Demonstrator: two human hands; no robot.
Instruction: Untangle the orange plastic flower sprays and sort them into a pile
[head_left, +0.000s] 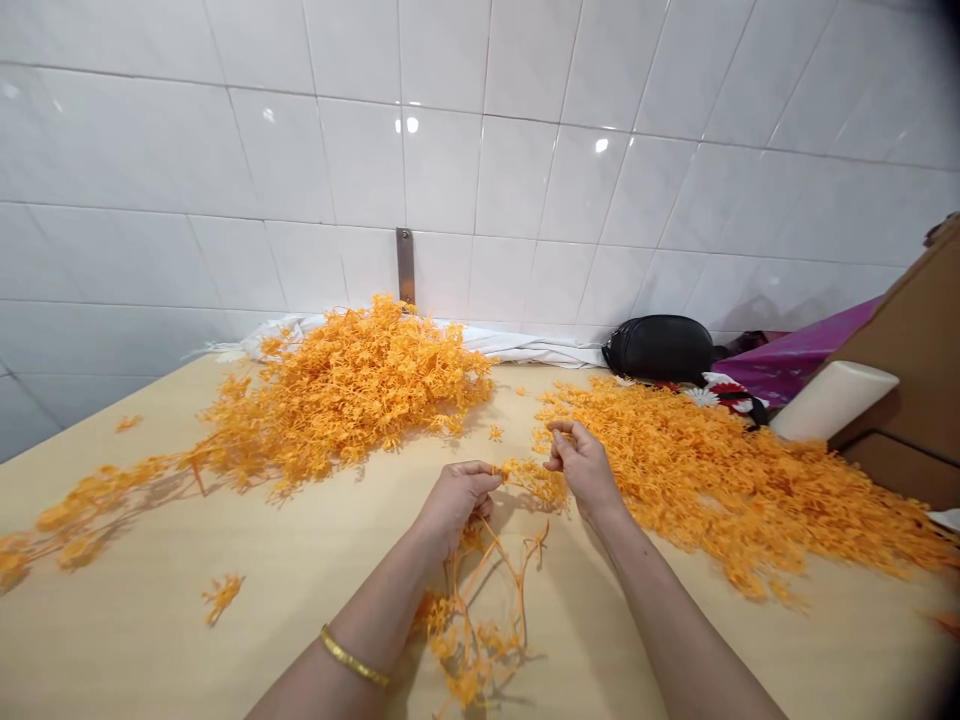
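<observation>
Between the thumb and fingers of my left hand [466, 492] is pinched an orange artificial flower branch [517, 590]. Its bare forked stems hang below that hand, with a few florets near the table edge closest to me. A cluster of orange florets [541, 484] on it points right, toward my right hand [581, 462]. The fingers of my right hand are curled into a pinch just above this cluster; what they hold, if anything, is too small to make out. A gold bangle [352, 660] circles my left wrist.
A tall heap of orange flower sprays [360, 390] stands back left, its stems reaching the left edge. Loose florets [705, 470] spread over the right side. Behind them are a black pouch [660, 347], a white roll [834, 400] and a cardboard box [907, 370]. A tiled wall [517, 180] closes the back.
</observation>
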